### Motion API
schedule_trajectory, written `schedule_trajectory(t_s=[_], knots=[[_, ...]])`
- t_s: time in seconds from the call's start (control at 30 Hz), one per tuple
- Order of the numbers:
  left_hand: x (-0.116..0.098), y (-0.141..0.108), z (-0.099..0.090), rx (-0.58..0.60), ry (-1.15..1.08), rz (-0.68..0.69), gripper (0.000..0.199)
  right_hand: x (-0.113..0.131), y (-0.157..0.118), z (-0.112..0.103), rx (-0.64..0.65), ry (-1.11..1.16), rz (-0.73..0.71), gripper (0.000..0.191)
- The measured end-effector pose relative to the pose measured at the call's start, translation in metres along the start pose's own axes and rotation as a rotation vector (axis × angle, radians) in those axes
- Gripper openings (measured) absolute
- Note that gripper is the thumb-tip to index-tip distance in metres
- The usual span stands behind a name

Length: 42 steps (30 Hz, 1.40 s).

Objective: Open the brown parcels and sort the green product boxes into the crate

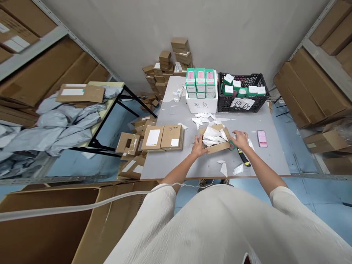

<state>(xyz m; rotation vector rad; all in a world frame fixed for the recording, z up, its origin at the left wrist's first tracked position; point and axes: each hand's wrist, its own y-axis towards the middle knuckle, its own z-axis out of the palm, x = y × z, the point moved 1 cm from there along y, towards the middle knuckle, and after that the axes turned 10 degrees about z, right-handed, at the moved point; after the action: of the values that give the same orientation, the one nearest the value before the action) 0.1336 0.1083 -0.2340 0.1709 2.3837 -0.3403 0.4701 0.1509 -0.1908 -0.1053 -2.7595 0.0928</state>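
An opened cardboard box [218, 148] lies on the grey table [165, 165], filled with crumpled white paper [213, 136]. My left hand [198, 147] grips its left side, the fingers bent over the edge. At the box's right side my right hand [240, 140] is curled beside a small green box [232, 144], which is mostly hidden; whether the fingers hold it is unclear. A yellow-and-black cutter [244, 158] lies just below my right hand. Scraps of white paper [223, 168] are scattered around the box.
Closed cardboard boxes [162, 138] sit to the left. Behind stand a white bin [202, 106] with green-and-pink boxes and a black crate [254, 105] with more boxes. A pink item [262, 139] lies at the right. Grey bags [63, 119] cover a side table. A white cable [110, 200] crosses the lower left.
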Motion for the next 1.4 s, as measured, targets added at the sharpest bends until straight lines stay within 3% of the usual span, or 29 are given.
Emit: schedule_trajectory(t_s=[0.13, 0.2, 0.4, 0.57, 0.73, 0.87, 1.13, 1.27, 1.4], knots=[[0.004, -0.007, 0.005, -0.087, -0.131, -0.091, 0.149, 0.034, 0.016, 0.001, 0.198, -0.137, -0.085, 0.036], [0.003, -0.008, 0.005, -0.135, -0.184, -0.053, 0.144, 0.047, 0.016, 0.001, 0.243, -0.137, -0.11, 0.036], [-0.003, -0.008, -0.004, -0.331, -0.25, 0.173, 0.101, 0.063, 0.009, -0.004, 0.186, -0.076, -0.109, 0.041], [-0.01, 0.0, -0.024, -0.459, -0.269, 0.258, 0.092, 0.069, 0.011, -0.013, 0.069, 0.019, -0.078, 0.044], [-0.015, 0.016, -0.05, -0.485, -0.24, 0.302, 0.093, 0.078, 0.026, -0.017, 0.017, 0.124, -0.049, 0.049], [-0.013, 0.037, -0.065, -0.451, -0.184, 0.213, 0.093, 0.084, 0.043, -0.005, 0.081, 0.164, -0.032, 0.044], [0.011, 0.069, -0.069, -0.297, -0.191, 0.039, 0.104, 0.091, 0.059, 0.034, 0.231, 0.289, -0.033, 0.056], [0.008, 0.064, -0.068, -0.3, -0.087, 0.032, 0.101, 0.086, 0.056, 0.029, 0.228, 0.305, -0.056, 0.063], [-0.013, 0.056, -0.069, -0.333, 0.009, 0.094, 0.09, 0.071, 0.052, 0.013, 0.205, 0.272, -0.063, 0.061]])
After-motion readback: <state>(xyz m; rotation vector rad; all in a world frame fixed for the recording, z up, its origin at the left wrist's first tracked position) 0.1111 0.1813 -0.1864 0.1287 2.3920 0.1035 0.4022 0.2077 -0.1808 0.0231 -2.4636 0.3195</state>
